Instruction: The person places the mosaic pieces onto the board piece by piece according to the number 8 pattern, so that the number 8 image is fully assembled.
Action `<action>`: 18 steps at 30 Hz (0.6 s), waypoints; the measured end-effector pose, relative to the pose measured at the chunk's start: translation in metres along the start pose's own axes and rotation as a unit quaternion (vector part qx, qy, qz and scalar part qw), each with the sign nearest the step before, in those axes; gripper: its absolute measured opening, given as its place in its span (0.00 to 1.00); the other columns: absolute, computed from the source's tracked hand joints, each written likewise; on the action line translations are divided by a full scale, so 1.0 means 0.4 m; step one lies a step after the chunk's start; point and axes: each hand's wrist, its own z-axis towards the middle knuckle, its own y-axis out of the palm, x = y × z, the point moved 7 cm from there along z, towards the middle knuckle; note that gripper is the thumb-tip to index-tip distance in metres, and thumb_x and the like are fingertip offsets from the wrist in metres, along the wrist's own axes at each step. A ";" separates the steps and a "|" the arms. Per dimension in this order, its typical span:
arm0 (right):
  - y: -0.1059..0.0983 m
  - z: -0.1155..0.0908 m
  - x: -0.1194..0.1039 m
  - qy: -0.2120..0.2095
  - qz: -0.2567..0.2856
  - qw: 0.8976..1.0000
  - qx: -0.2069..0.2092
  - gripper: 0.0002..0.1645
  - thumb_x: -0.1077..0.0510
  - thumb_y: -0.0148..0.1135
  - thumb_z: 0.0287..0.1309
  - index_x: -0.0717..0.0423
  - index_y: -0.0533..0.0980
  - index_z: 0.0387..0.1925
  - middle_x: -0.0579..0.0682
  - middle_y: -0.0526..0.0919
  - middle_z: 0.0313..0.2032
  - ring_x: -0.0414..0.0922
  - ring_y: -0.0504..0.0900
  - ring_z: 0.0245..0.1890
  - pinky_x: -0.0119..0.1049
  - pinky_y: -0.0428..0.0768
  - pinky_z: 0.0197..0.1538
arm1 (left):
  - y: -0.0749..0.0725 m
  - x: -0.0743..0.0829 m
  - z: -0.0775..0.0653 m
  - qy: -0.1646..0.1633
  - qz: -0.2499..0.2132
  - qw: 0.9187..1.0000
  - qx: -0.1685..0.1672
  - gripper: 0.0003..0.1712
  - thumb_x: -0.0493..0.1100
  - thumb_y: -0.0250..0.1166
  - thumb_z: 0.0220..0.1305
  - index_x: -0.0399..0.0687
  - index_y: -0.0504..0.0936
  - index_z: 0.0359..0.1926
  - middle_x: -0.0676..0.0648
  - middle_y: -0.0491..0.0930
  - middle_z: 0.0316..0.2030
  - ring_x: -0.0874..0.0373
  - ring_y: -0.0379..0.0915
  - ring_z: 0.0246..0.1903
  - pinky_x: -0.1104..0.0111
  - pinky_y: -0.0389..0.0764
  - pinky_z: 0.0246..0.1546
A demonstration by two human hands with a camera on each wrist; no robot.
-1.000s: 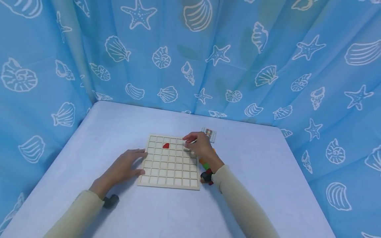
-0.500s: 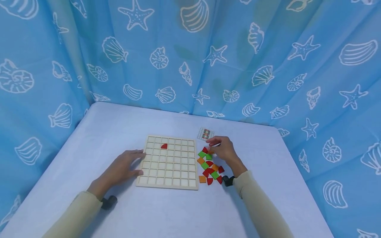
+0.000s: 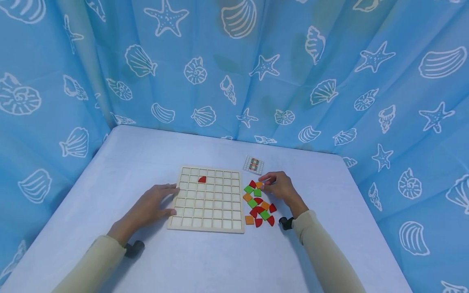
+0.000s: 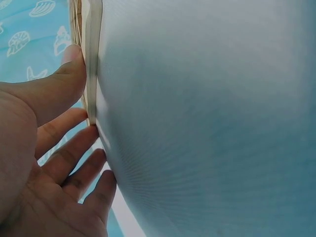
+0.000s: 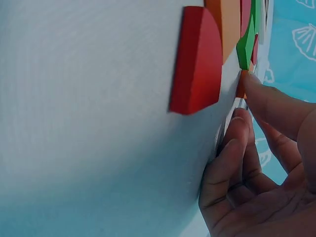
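Observation:
A wooden grid board (image 3: 209, 203) lies on the table with one red quarter-circle tile (image 3: 202, 179) in an upper cell. My left hand (image 3: 155, 205) rests at the board's left side, fingers extended, and the thumb touches its edge (image 4: 92, 59). Right of the board my right hand (image 3: 281, 188) reaches the top of the loose tiles. Its thumb and forefinger are on an orange square tile (image 3: 259, 185) flat on the table. In the right wrist view the thumb tip meets that orange tile (image 5: 241, 85); the forefinger's tip is hidden.
Several loose red, green and orange tiles (image 3: 264, 215) lie scattered along the board's right side. A small pattern card (image 3: 253, 165) is behind them. Blue shell-print curtains (image 3: 234, 73) stand around the white-covered table (image 3: 205, 260).
My right hand has moved from over the board's upper right to the loose tiles, then slightly right, uncovering part of the orange tile. The left hand stays by the board.

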 end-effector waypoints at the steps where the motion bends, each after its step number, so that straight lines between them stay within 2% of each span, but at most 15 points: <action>1: 0.000 0.001 0.000 -0.002 -0.005 1.000 0.001 0.12 0.59 0.76 0.64 0.44 0.87 0.48 0.53 0.82 0.45 0.51 0.78 0.50 0.38 0.84 0.49 | 0.000 0.001 0.000 0.000 0.000 1.000 -0.001 0.41 0.42 0.80 0.60 0.37 0.76 0.72 0.35 0.73 0.73 0.32 0.67 0.74 0.38 0.70 0.75; 12: -0.002 0.004 -0.007 -0.019 0.010 1.000 0.012 0.09 0.57 0.73 0.67 0.47 0.81 0.45 0.53 0.84 0.44 0.51 0.79 0.46 0.36 0.82 0.44 | 0.000 0.002 -0.001 -0.015 0.002 1.000 -0.004 0.41 0.42 0.80 0.60 0.39 0.75 0.72 0.36 0.73 0.74 0.33 0.66 0.75 0.39 0.69 0.76; 18: 0.016 0.004 -0.037 -0.046 0.064 0.997 0.021 0.07 0.58 0.73 0.67 0.45 0.82 0.44 0.52 0.85 0.43 0.51 0.82 0.43 0.32 0.85 0.41 | 0.001 0.001 -0.001 -0.008 0.000 1.000 0.001 0.41 0.42 0.80 0.60 0.39 0.75 0.72 0.36 0.73 0.74 0.33 0.67 0.75 0.39 0.70 0.76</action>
